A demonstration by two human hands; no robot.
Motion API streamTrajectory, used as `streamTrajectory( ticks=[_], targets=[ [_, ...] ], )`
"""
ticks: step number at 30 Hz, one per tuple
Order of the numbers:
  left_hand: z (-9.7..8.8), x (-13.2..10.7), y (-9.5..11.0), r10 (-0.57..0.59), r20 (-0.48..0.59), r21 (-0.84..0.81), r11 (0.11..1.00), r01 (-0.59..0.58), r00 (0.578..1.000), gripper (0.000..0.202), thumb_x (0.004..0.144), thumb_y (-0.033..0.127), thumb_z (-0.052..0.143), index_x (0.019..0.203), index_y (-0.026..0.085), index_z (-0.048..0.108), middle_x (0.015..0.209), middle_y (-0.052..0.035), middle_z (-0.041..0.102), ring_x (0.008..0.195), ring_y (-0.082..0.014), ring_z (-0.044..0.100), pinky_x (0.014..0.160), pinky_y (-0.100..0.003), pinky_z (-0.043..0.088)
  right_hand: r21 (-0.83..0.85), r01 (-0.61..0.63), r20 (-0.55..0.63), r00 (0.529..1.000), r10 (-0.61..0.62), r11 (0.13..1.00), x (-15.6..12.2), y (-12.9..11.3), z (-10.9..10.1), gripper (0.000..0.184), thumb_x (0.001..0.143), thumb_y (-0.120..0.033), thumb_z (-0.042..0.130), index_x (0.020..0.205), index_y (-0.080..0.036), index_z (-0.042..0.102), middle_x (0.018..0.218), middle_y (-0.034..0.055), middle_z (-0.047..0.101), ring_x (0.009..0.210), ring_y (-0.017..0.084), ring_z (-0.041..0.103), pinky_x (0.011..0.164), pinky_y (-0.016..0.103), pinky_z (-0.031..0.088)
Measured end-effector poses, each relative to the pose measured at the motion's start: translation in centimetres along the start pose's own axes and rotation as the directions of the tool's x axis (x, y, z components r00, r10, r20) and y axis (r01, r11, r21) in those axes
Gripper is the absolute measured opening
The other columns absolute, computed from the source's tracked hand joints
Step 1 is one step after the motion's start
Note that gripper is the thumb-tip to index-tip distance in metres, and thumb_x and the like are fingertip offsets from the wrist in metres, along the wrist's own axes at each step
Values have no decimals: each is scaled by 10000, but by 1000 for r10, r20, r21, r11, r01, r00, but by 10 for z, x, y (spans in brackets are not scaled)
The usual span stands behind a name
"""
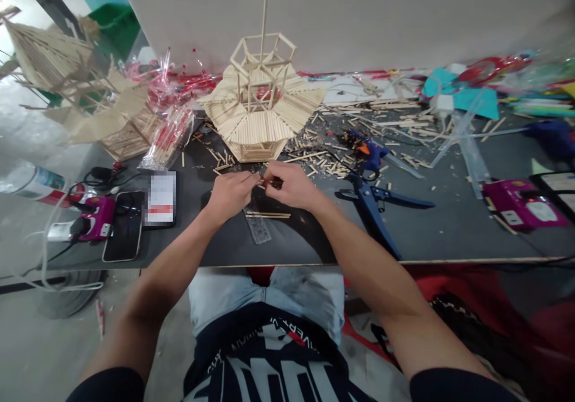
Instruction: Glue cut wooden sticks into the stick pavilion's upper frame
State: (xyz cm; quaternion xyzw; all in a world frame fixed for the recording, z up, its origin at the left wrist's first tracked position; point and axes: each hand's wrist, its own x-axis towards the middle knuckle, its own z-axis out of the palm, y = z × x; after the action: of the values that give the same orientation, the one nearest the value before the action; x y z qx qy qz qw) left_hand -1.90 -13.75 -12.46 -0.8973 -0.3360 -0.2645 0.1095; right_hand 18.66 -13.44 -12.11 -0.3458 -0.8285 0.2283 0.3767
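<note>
My left hand and my right hand meet over the dark table, fingers pinched together on thin wooden sticks held between them. Just beyond the hands stands a hexagonal pagoda model built of wooden sticks, with a tall stick rising from its top. Under the hands lie a clear ruler and two loose sticks.
Blue pliers and a blue glue gun lie right of my hands among scattered stick offcuts. Two phones and a magenta device sit at left, another magenta box at right. Stick bundles and other wooden models are at far left.
</note>
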Motion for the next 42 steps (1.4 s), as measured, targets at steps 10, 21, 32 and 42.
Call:
streamTrajectory(
  ticks=[10,21,32,42],
  targets=[
    [-1,1,2,-53,50,18,998,52,997,236,981,132,495,942,167,725,776,-30,714,714,-161,681,592,-265,434,-45,-32,-40,999,30,998,-2,-2,5,116,780,-166,546,725,-226,463,704,-8,510,662,154,475,651,289,343],
    [-6,7,-1,-59,69,3,998,59,996,243,1024,172,487,1148,162,695,921,-62,754,899,-190,708,689,-276,506,-59,-131,-99,987,125,990,0,-3,-7,109,879,-277,604,807,-208,650,773,29,657,754,179,587,741,329,447],
    [-13,8,4,-57,-16,-54,997,56,998,227,1051,233,481,1117,173,690,874,-26,755,848,-171,707,669,-273,473,-265,-363,-497,845,196,893,-47,-34,-74,321,906,-339,658,687,-269,434,836,78,675,844,198,631,863,354,484],
    [-17,11,10,-116,-59,-130,986,107,992,245,1065,276,476,1081,172,697,877,-39,764,821,-143,712,663,-256,454,-493,-779,-368,590,719,386,-170,-10,-116,787,786,-447,711,1432,-57,486,1497,274,492,1436,377,414,1196,427,328]
  ],
)
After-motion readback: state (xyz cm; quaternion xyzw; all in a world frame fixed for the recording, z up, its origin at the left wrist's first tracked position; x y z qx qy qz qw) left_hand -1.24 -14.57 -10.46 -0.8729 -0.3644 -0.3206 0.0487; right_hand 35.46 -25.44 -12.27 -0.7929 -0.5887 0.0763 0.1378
